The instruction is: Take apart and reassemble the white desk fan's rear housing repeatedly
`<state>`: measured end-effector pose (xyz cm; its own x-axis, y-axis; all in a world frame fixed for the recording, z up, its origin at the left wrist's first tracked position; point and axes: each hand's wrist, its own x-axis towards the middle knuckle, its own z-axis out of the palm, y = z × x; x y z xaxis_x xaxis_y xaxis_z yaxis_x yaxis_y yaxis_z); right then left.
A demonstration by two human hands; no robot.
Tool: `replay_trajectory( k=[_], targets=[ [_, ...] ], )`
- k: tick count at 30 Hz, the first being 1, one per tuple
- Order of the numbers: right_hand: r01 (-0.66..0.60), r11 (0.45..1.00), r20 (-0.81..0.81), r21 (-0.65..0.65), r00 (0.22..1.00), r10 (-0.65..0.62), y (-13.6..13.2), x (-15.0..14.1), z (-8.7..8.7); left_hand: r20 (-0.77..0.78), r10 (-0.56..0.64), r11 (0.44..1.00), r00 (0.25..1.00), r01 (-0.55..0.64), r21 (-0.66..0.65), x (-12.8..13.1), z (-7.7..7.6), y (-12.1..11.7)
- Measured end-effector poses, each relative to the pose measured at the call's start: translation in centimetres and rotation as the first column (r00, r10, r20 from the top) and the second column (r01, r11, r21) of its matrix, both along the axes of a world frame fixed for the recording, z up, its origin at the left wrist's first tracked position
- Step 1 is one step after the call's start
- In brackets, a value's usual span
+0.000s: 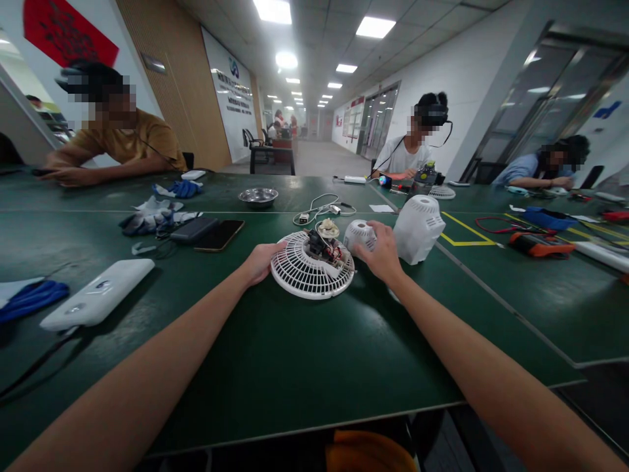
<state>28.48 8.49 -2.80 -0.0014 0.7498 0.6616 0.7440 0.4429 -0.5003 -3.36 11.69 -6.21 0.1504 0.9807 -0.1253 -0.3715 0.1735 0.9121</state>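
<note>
A round white fan grille (307, 278) lies at the middle of the green table, with a dark motor (318, 246) and thin red wires on top of it. My left hand (263, 263) is closed on the grille's left rim. With fingers curled round it, my right hand (382, 252) grips a small white vented motor cover (358, 235) just right of the grille. Behind that hand stands a larger white plastic housing (419, 229). A white cable (327, 208) runs loosely behind the grille.
A metal bowl (258, 196) stands farther back. Leftward lie a phone (220, 235), a white power bank (98, 295) and gloves (152, 218). An orange multimeter (539, 245) sits at the right. Three other people sit around the table.
</note>
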Motion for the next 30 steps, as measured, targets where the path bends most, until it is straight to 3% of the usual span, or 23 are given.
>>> replay_trajectory(
  k=[5, 11, 16, 18, 20, 22, 30],
  targets=[
    [0.082, 0.978, -0.003, -0.194, 0.996, -0.084, 1.8, 1.3, -1.9, -0.08, -0.019, 1.0, 0.997, 0.02, 0.019, -0.1, -0.1, 0.0],
    [0.095, 0.973, -0.294, -0.211, 0.943, -0.156, 2.1, 1.8, -2.0, -0.191, -0.009, 0.997, 0.981, 0.023, 0.07, 0.2, 0.0, -0.2],
    [0.118, 0.971, -0.444, -0.206, 0.874, -0.2, 2.4, 2.2, -1.9, -0.266, 0.055, 0.992, 0.962, -0.022, 0.126, 0.5, 0.0, -0.6],
    [0.038, 0.969, -0.618, -0.244, 0.764, -0.186, 2.7, 1.9, -2.0, -0.274, 0.084, 0.991, 0.958, -0.052, 0.123, 0.5, 0.0, -0.6],
    [-0.146, 0.948, -0.809, -0.284, 0.567, -0.155, 3.0, 1.6, -2.0, -0.282, 0.084, 0.99, 0.956, -0.048, 0.133, 0.4, -0.2, -0.4],
    [-0.322, 0.901, -0.902, -0.292, 0.406, -0.147, 3.1, 1.2, -1.9, -0.296, 0.066, 0.988, 0.953, -0.021, 0.153, 0.2, -0.5, -0.2],
    [-0.59, 0.757, -0.957, -0.28, 0.236, -0.171, 2.2, 0.9, -1.0, -0.326, 0.048, 0.986, 0.944, 0.008, 0.168, -0.1, -0.9, 0.2]
  ],
)
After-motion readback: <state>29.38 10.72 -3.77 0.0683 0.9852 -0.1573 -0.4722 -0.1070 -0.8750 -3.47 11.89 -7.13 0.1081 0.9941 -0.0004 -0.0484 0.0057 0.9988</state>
